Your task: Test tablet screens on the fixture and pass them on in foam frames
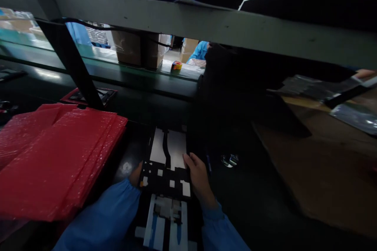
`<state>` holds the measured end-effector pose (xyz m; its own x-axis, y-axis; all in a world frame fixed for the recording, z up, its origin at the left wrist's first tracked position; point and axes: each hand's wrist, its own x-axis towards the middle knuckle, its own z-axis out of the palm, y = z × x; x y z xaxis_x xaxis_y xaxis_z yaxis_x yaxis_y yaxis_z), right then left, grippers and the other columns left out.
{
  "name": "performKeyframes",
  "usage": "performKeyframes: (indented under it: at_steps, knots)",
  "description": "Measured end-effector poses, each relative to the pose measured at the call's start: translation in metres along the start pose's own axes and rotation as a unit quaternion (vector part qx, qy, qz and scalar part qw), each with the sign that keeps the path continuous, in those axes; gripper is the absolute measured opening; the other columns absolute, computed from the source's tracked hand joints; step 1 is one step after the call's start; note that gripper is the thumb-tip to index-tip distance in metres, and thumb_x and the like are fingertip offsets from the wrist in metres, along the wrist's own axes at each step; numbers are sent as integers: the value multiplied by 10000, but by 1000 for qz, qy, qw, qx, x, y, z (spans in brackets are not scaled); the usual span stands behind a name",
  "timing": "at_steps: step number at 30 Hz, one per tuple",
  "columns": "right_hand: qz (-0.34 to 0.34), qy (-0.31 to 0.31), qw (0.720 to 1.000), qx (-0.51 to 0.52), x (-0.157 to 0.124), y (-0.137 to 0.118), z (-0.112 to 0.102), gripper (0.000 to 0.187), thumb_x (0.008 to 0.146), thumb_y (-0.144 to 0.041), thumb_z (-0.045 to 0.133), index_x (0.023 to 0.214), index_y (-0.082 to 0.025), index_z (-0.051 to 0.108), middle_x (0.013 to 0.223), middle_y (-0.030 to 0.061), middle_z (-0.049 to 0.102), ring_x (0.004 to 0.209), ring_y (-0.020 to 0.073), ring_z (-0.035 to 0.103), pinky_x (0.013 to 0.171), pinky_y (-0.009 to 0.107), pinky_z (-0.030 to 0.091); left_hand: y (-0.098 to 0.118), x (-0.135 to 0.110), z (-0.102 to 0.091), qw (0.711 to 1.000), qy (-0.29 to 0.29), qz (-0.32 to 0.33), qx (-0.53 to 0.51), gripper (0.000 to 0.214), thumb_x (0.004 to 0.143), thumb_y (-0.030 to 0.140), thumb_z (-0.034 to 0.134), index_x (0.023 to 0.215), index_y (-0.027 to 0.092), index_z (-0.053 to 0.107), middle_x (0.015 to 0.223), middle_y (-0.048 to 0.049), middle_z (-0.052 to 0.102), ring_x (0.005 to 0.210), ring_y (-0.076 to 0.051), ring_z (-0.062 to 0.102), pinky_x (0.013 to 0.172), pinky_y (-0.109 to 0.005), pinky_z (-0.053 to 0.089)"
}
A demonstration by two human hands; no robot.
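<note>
A flat black panel with white patches [167, 164] lies on the dark bench in front of me. My right hand [198, 178] grips its right edge, thumb on top and fingers curled round the side. My left hand [136, 173] is at the panel's left edge, mostly hidden behind it and my blue sleeve [108, 215], so its fingers do not show. A second piece with white and blue strips [166, 223] lies just below the panel, between my forearms.
A stack of red bubble-wrap bags [55, 157] lies at the left. A grey shelf beam [206, 23] crosses overhead with a black diagonal brace [73, 66]. Brown cardboard [324, 164] sits at the right. Beyond, a cardboard box [138, 51], a tape roll [176, 65] and a person's blue sleeve [200, 51].
</note>
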<state>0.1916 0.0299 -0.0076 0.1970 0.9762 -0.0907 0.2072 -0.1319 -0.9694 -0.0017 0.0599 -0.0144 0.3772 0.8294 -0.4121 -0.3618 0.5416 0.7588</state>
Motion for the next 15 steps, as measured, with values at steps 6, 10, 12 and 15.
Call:
performKeyframes:
  at_steps: [6,10,12,15]
  knots:
    - [25,47,990,-128,13,-4,-27,373,860,-582,488,761,-231,565,711,28,583,716,221,584,672,324,468,22,15,18,997,55,-16,-42,338,786,421,688,977,145,731,657,-36,678,590,-190,627,563,-266,505]
    - [103,145,952,-251,17,-1,-55,191,853,-389,553,903,-205,566,692,57,562,805,314,607,811,460,430,16,16,27,993,120,2,-23,486,661,155,721,1144,187,669,762,-2,722,661,-181,663,632,-258,515]
    - [136,166,936,-280,18,4,-66,130,831,-319,576,774,-219,518,623,47,505,814,353,606,828,518,405,11,17,28,992,126,14,-11,479,667,168,703,1145,176,666,803,-16,737,712,-194,678,661,-266,515]
    - [136,146,943,-266,22,13,-72,251,832,-287,563,621,-247,430,554,18,448,753,319,599,812,482,410,3,21,27,992,120,24,0,472,655,200,705,1125,170,666,843,-32,744,765,-214,685,670,-275,504]
